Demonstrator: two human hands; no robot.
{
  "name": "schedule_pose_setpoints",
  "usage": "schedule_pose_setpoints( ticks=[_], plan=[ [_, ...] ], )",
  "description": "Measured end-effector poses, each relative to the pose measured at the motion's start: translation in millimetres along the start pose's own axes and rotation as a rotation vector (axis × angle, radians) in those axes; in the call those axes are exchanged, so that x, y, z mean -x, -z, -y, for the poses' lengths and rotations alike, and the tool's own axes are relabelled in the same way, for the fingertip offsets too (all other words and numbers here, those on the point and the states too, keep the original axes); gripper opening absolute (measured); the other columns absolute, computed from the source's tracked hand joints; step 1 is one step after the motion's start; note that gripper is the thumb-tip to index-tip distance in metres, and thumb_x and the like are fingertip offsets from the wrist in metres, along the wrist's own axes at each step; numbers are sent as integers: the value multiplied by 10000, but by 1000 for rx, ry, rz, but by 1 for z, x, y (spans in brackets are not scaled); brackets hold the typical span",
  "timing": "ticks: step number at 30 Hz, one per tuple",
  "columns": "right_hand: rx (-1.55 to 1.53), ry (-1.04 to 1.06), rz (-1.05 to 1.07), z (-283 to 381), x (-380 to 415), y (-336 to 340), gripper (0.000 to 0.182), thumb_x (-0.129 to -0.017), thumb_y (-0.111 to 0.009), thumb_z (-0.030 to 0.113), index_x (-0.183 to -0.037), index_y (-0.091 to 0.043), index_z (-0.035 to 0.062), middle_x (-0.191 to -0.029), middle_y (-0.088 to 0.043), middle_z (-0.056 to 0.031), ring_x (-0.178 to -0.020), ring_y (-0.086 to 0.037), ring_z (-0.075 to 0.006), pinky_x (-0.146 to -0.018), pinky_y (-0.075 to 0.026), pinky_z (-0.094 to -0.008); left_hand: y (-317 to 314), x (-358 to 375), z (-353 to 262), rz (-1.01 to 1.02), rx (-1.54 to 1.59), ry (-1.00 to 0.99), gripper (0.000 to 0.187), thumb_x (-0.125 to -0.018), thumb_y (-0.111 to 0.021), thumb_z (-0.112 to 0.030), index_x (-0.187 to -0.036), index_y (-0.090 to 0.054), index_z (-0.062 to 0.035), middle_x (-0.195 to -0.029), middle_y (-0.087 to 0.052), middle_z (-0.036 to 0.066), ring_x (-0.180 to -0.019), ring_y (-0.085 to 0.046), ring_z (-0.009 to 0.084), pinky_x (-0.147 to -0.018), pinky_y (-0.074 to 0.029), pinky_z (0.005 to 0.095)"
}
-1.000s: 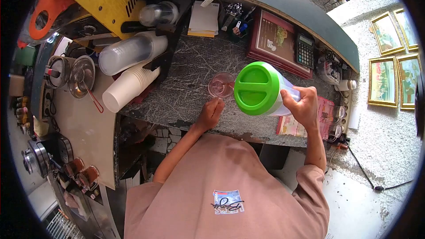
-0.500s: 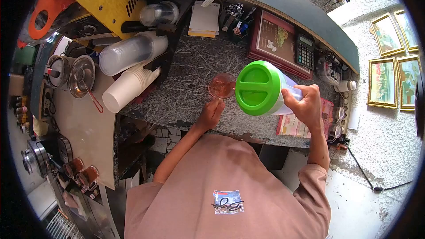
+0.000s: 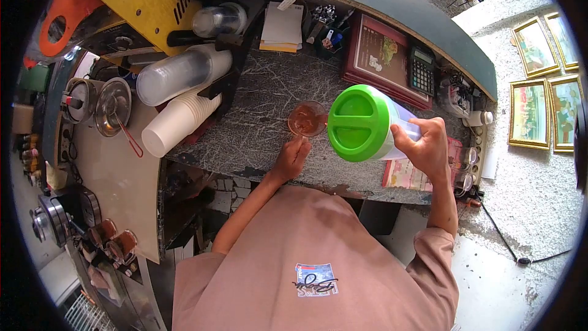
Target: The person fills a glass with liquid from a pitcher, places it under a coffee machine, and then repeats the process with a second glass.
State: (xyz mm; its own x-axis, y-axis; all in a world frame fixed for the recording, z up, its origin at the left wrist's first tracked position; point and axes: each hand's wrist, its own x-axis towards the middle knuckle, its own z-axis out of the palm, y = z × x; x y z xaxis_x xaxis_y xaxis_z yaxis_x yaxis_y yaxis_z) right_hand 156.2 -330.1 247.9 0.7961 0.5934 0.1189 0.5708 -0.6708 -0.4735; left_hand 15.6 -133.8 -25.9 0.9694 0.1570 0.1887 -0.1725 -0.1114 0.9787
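My left hand [image 3: 293, 158] is closed at the near side of a clear glass cup [image 3: 308, 118], seemingly on its handle. Reddish-brown liquid shows inside the cup. A pitcher with a bright green lid [image 3: 358, 122] and a pale translucent body is tilted toward the cup, its spout side beside the rim. My right hand [image 3: 422, 144] is wrapped round the pitcher's handle, which the fingers mostly hide. A thin reddish streak shows between the lid and the cup.
Stacked paper cups [image 3: 180, 124] and clear plastic cups [image 3: 184, 73] lie in a holder on the left. Dark red menus [image 3: 383, 55] and a calculator [image 3: 422, 72] sit at the back right. Papers [image 3: 282, 27] lie near a pen holder [image 3: 331, 40]. A pink booklet [image 3: 398, 173] is under my right forearm.
The liquid's surface in the cup looks slightly different, and the pitcher has shifted a touch to the right. Both hands keep their hold.
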Motion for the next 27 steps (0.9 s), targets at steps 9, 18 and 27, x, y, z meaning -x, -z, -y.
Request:
schedule_pose_setpoints(
  ticks=[9,18,27],
  plan=[
    [37,10,-8,3,-1,4,379,-800,-746,327,-748,-737,-47,-538,-581,-215,-451,-637,-286,-471,-472,-354,-1,1,5,11,18,11,216,-1042,-484,-126,-879,-500,14,-727,-485,161,-635,-510,328,-599,-405,420],
    [10,-19,52,5,-4,7,360,-812,-744,314,-778,-746,-44,-549,-600,-210,-453,-635,-278,-480,-479,-347,-3,0,5,-27,0,-57,248,-1049,-479,-143,-862,-491,18,-727,-461,158,-653,-494,319,-617,-407,414],
    [30,18,37,9,-4,10,371,-815,-738,330,-792,-755,-41,-552,-621,-195,-464,-652,-255,-484,-490,-336,-2,-1,2,-22,22,-54,306,-1063,-467,-170,-815,-460,8,-691,-437,142,-607,-464,286,-585,-382,411]
  ],
)
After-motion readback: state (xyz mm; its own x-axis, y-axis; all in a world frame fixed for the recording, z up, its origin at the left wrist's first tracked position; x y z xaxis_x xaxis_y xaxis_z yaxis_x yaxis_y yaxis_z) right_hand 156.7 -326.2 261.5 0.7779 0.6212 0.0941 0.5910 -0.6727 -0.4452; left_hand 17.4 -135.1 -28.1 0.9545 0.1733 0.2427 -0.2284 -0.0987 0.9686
